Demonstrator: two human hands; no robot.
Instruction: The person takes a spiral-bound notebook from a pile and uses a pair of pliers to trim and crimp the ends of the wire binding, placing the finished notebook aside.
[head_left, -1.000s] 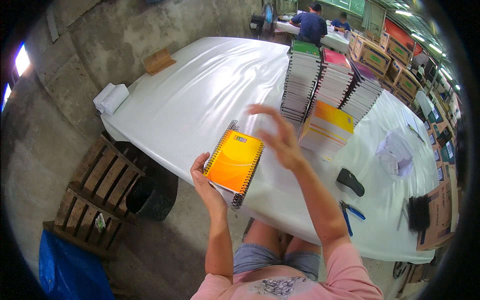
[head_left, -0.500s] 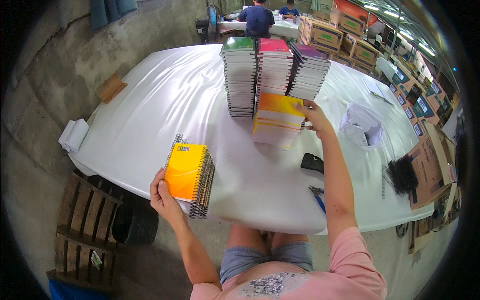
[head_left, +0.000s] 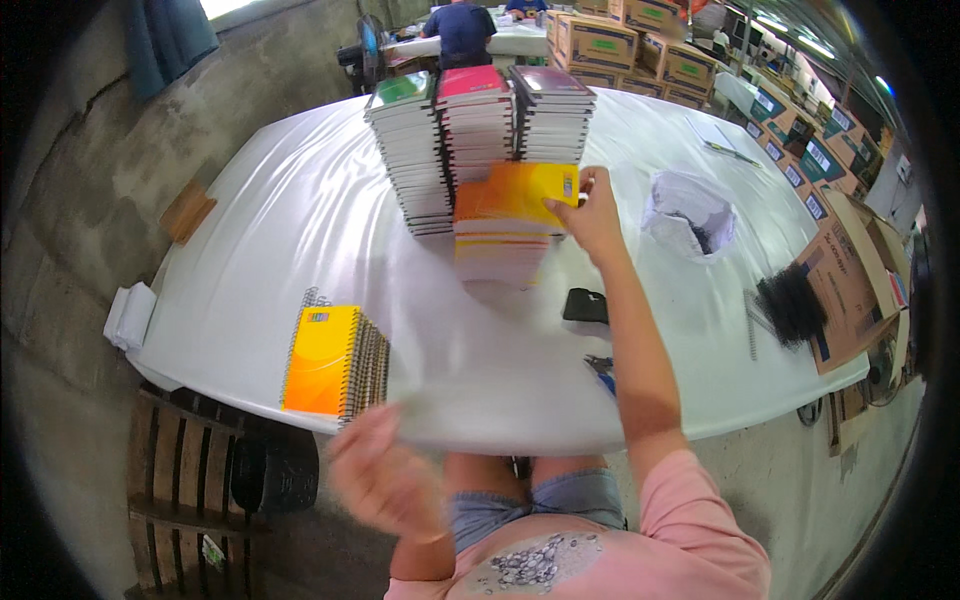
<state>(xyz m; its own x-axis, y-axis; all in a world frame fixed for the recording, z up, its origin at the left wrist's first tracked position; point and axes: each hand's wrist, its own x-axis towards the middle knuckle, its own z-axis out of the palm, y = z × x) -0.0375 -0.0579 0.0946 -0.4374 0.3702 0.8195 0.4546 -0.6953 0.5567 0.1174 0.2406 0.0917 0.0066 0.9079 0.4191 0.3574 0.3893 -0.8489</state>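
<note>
My right hand (head_left: 592, 215) grips a yellow notebook (head_left: 535, 188) by its right edge, thumb on the cover. That notebook lies tilted over a stack of yellow-covered notebooks (head_left: 500, 258) with no coils visible on them. Behind stand tall stacks of spiral notebooks with green (head_left: 402, 90), pink (head_left: 472, 82) and purple (head_left: 552, 82) covers. At the table's left front edge sits a pile of yellow spiral notebooks (head_left: 322, 358), wire coils showing on both sides. My left hand (head_left: 388, 475) is just below this pile, away from it, its fingers smeared by motion.
Pliers (head_left: 602, 372) and a small black case (head_left: 585, 306) lie near my right forearm. Further right are a white bag (head_left: 690, 218), black coils (head_left: 790, 303) and an open cardboard box (head_left: 850, 285). A wooden slatted rack (head_left: 165, 465) and black bin (head_left: 285, 470) stand lower left.
My left hand has left the yellow spiral pile and drawn back toward me. My right hand has lifted the top yellow notebook and shifted it off the stack. The view has swung right.
</note>
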